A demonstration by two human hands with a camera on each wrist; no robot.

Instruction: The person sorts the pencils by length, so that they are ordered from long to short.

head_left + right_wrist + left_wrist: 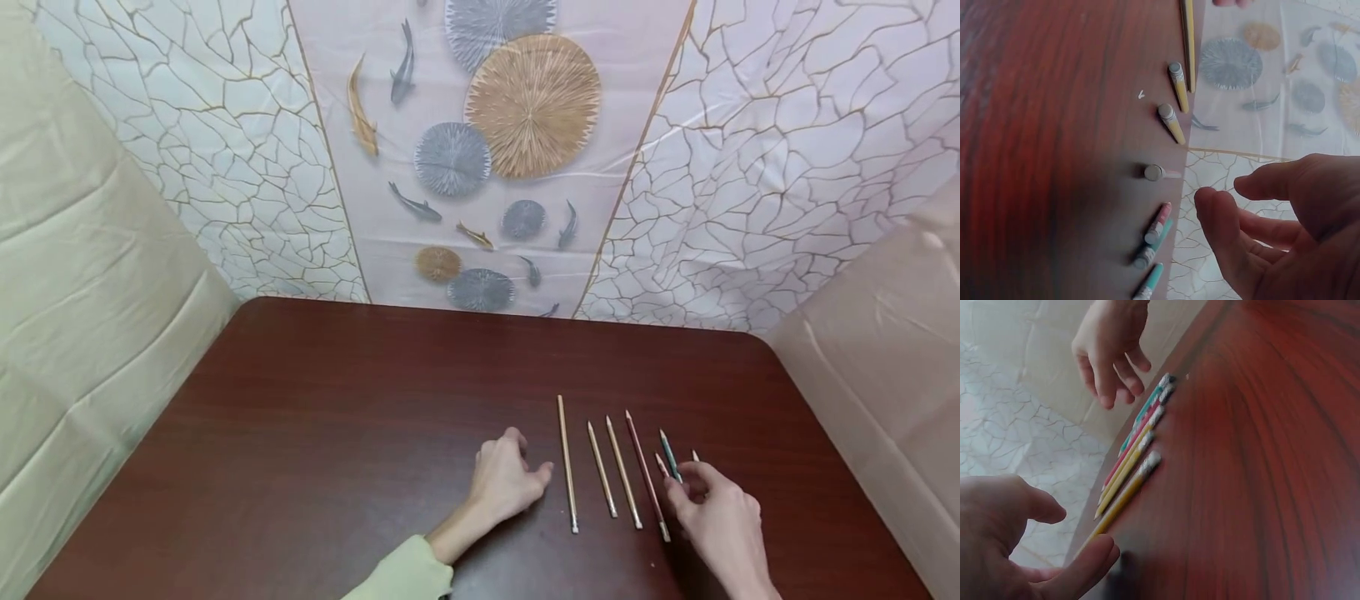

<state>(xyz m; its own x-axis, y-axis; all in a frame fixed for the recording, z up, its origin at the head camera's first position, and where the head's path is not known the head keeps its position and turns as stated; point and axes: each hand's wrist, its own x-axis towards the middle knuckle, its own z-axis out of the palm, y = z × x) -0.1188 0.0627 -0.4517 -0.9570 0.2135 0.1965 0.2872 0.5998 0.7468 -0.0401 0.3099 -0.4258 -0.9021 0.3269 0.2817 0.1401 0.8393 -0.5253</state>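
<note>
Several pencils lie side by side on the table, erasers toward the near edge. Leftmost is a long yellow pencil (567, 467), with two shorter yellow pencils (602, 468) to its right and then a dark red pencil (647, 475). My left hand (506, 475) hovers just left of the long one, thumb and fingers apart, holding nothing. Over the right end of the row is my right hand (720, 517), its thumb and fingers bent with a gap between them in the right wrist view. It partly hides a teal pencil (670, 452), a short red pencil (661, 464) and another pencil (695, 456).
The dark wood table (300, 450) extends far to the left of the pencils. A patterned cloth (480, 208) hangs behind it, and beige cloth walls (885, 367) stand at both sides. A tiny white scrap (1141, 94) lies near the erasers.
</note>
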